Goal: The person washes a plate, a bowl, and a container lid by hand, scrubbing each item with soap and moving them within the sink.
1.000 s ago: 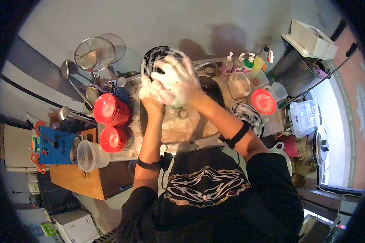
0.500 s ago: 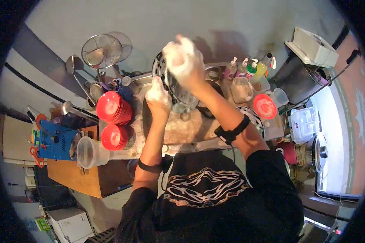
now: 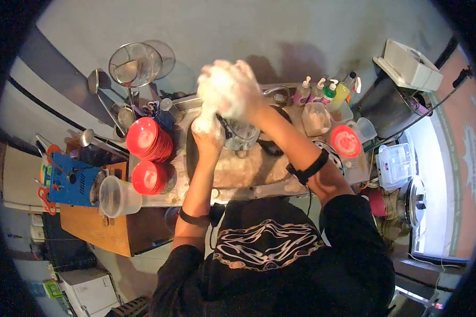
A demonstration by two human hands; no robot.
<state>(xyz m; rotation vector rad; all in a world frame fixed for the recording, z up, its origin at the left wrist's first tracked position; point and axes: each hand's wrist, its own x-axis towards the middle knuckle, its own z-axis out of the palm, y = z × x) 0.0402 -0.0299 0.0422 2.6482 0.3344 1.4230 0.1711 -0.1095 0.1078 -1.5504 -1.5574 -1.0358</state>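
Note:
My left hand (image 3: 208,131) is raised over the sink, soapy and closed, its fingers mostly hidden. White foam covers my right hand (image 3: 238,90), which is smeared by motion and overlaps the top of my left. Whatever lies between them is hidden; only a small dark edge shows beside my left hand. Below, in the sink (image 3: 238,171), are a clear glass-like bowl (image 3: 242,138) and a dark pan (image 3: 274,148), partly behind my right forearm.
Stacked red bowls (image 3: 149,140) stand left of the sink, near a clear plastic tub (image 3: 120,197). Pump bottles (image 3: 316,91), a plastic container (image 3: 316,119) and a red bowl (image 3: 346,141) are on the right. A strainer (image 3: 136,66) leans at the back left.
The black-and-white patterned dish by my hands has dropped out of clear view. My right hand has moved slightly down and left, over my left hand.

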